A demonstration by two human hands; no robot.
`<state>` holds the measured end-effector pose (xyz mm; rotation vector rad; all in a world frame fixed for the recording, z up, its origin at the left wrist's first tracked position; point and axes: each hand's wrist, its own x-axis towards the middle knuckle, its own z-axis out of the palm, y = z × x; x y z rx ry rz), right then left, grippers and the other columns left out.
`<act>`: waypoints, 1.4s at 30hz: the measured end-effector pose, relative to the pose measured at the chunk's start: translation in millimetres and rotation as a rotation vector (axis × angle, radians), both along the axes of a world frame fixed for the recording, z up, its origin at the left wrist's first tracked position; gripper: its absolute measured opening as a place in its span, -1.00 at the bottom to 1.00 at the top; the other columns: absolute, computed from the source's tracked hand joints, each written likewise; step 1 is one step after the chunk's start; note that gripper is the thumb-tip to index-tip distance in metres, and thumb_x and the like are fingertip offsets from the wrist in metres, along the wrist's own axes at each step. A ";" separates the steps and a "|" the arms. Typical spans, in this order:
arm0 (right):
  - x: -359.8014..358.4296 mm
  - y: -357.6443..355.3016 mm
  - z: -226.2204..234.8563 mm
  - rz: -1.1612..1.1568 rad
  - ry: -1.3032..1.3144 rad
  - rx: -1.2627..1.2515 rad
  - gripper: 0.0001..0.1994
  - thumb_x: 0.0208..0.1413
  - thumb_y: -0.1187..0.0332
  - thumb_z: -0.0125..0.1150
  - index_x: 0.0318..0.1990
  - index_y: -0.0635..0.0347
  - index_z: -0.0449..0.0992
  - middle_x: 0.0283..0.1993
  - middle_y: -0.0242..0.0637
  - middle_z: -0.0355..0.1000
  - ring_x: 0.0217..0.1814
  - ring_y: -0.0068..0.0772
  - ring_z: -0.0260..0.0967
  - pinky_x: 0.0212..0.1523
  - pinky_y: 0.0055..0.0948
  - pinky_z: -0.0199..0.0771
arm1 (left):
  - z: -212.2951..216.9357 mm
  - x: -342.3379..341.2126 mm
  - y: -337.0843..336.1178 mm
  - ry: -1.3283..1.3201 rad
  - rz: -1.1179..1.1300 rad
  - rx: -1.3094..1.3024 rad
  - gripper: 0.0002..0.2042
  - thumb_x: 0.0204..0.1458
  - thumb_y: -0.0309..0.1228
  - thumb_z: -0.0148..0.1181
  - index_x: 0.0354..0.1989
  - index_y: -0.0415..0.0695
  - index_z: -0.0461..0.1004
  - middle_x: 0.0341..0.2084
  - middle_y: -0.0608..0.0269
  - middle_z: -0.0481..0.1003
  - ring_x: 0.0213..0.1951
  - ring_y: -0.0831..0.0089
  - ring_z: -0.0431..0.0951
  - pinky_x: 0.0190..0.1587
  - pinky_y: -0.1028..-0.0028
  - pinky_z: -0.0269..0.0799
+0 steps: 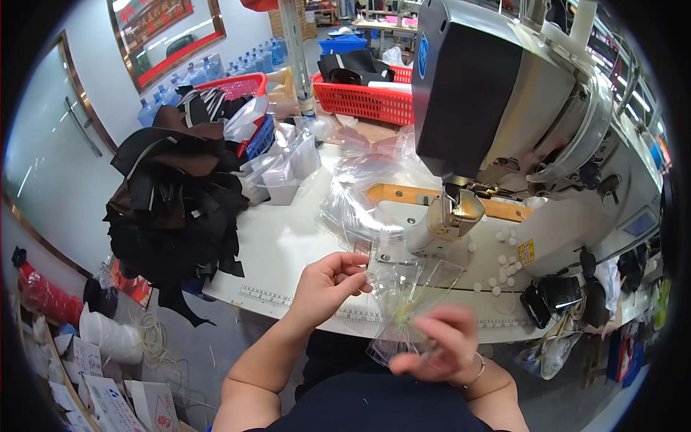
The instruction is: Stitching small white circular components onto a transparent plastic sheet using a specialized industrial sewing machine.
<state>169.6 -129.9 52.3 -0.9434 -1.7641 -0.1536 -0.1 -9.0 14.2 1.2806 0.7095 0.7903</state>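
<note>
Just above the front edge of the sewing machine table (273,288), a clear plastic piece (414,288), creased and see-through with thin edge lines, stands in front of me. My left hand (327,288) is closed in a pinch on its left edge. Close to the lower right of the plastic is my right hand (446,342), smeared by motion; whether it grips anything cannot be made out. Beyond the hands stands the sewing machine (468,86), its narrow work arm (439,227) pointing toward me. A pile of clear plastic pieces (353,198) lies behind the one in my hand.
Dark fabric strips (176,209) heap over the table's left side. Small white discs (502,272) are scattered right of the work arm. A red basket (363,101) with dark pieces stands at the back. A dark pouch-like item (558,294) sits at the right edge.
</note>
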 end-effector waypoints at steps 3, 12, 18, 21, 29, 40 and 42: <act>-0.7 8.2 -7.5 0.095 -0.056 -0.158 -0.67 -0.32 0.53 0.31 -0.26 0.27 0.49 -0.38 -0.30 0.37 -0.50 -0.39 0.34 -0.53 -0.52 0.36 | 5.8 -2.3 -11.1 -0.021 0.027 -0.023 -0.74 -0.02 -0.59 0.08 -0.12 -0.35 0.36 -0.41 0.22 0.46 -0.37 0.55 0.53 -0.31 0.64 0.43; -9.2 41.3 -10.2 0.028 0.062 -0.364 -0.67 -0.25 0.49 0.28 -0.23 0.27 0.42 -0.26 -0.17 0.41 -0.30 -0.21 0.41 -0.35 -0.40 0.47 | 10.8 -4.6 -34.1 -0.047 0.069 0.296 -0.72 -0.04 -0.66 0.06 -0.10 -0.33 0.37 -0.38 0.23 0.48 -0.32 0.54 0.52 -0.25 0.63 0.43; -7.2 47.4 -13.4 0.131 0.235 -0.491 -0.75 -0.27 0.57 0.23 -0.31 0.27 0.47 -0.33 -0.18 0.45 -0.36 -0.30 0.45 -0.36 -0.47 0.47 | 10.2 -7.4 -39.3 -0.061 0.078 0.301 -0.72 -0.05 -0.68 0.06 -0.11 -0.33 0.38 -0.40 0.22 0.49 -0.33 0.55 0.52 -0.24 0.60 0.46; -15.5 46.2 -11.8 0.121 0.252 -0.417 -0.78 -0.25 0.61 0.18 -0.33 0.29 0.48 -0.34 -0.19 0.47 -0.36 -0.36 0.45 -0.34 -0.51 0.45 | 10.7 -7.0 -38.6 -0.123 0.106 0.182 -0.70 -0.05 -0.69 0.05 -0.08 -0.34 0.36 -0.38 0.21 0.48 -0.32 0.55 0.51 -0.22 0.58 0.47; -10.9 46.2 -16.7 -0.083 0.162 -0.286 -0.71 -0.14 0.33 0.28 -0.21 0.19 0.49 -0.22 -0.20 0.36 -0.38 -0.34 0.36 -0.44 -0.50 0.38 | 9.5 -11.4 -34.2 -0.186 0.058 -0.005 -0.67 0.00 -0.68 0.00 -0.01 -0.37 0.26 -0.31 0.16 0.42 -0.27 0.45 0.52 -0.17 0.56 0.47; -0.7 41.3 -29.6 -0.128 -0.020 -0.183 -0.74 -0.19 0.35 0.31 -0.27 0.17 0.51 -0.44 -0.33 0.33 -0.51 -0.39 0.33 -0.55 -0.49 0.34 | 7.4 -10.2 -31.4 -0.180 0.015 -0.025 -0.68 0.01 -0.66 0.01 -0.02 -0.35 0.27 -0.32 0.17 0.43 -0.29 0.45 0.53 -0.21 0.59 0.47; 1.0 42.9 -26.9 -0.080 -0.075 -0.163 -0.77 -0.18 0.36 0.31 -0.31 0.19 0.50 -0.42 -0.32 0.35 -0.49 -0.36 0.36 -0.55 -0.48 0.36 | 8.3 -10.4 -31.9 -0.168 0.001 -0.026 -0.68 0.01 -0.65 0.01 -0.02 -0.35 0.28 -0.32 0.17 0.44 -0.29 0.46 0.53 -0.22 0.59 0.46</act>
